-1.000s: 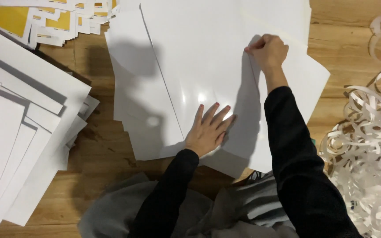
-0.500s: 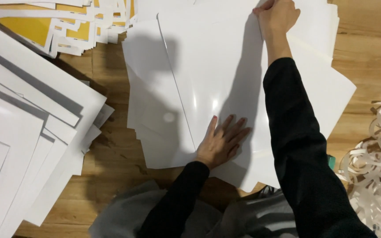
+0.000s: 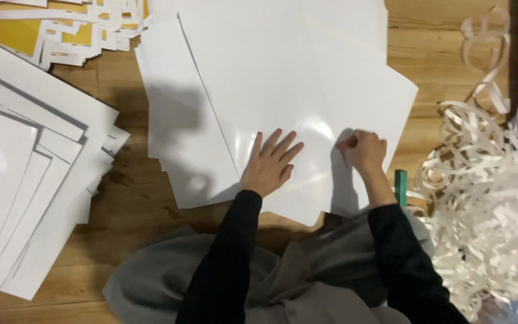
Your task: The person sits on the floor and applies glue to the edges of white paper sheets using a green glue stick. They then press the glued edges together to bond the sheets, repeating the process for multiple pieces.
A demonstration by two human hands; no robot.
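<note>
Head view, looking straight down: a person kneels or sits on a wooden floor (image 3: 445, 54), seen from above, both arms in black sleeves reaching forward.
Top sheet: a large glossy white sheet (image 3: 295, 90) lies on a loose stack of similar white sheets (image 3: 175, 144), in the middle of the view, directly in front of the person.
Left hand: the left hand (image 3: 269, 165) lies flat on the top sheet near its lower edge, palm down, fingers spread and straight, gripping nothing.
Right hand: the right hand (image 3: 364, 151) rests on the same sheet, to the right of the left hand and near the sheet's lower right part. Its fingers are curled in a loose fist; whether they pinch something small cannot be told.
Clothing: grey fabric (image 3: 169, 282) covers the person's lap at the bottom of the view, just below the sheets.
Left side: a second pile of large white sheets (image 3: 25, 180) is fanned out on the floor, well apart from the hands.
Top left: a heap of yellow and white cut pieces (image 3: 61, 33) sits at the edge of the view.
Right side: a tangled mound of thin white paper strips (image 3: 487, 198) lies near the right arm.
Small object: a green upright object (image 3: 400, 186) stands just beside the right forearm, between it and the strips.
</note>
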